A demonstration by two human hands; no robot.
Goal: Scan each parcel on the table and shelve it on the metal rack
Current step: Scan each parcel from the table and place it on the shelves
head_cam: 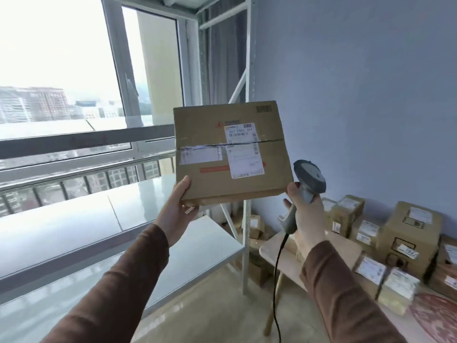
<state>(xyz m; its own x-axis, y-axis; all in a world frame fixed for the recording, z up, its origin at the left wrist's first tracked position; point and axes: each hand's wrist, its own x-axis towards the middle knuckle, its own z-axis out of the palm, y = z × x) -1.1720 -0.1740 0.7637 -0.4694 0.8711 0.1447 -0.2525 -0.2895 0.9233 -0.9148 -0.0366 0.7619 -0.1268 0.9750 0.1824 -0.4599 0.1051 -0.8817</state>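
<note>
Here we are gripping the parcel (pixel 230 152) by its near left corner with our left hand (pixel 176 214), fingers curled underneath, while our right hand (pixel 305 219) is clutching the scanner (pixel 305 186) just right of it, above the rack shelf (pixel 193 243)

Large window (pixel 61 70) with railing (pixel 74 179), grey curtain (pixel 222 58), pale blue wall (pixel 358 82).

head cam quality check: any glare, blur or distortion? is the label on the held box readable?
Head view: window blown out to white; wide-angle bend in rack post. Box in left hand sharp enough, big label digits legible, small print not. Parcels at lower right soft, smeared.
</note>
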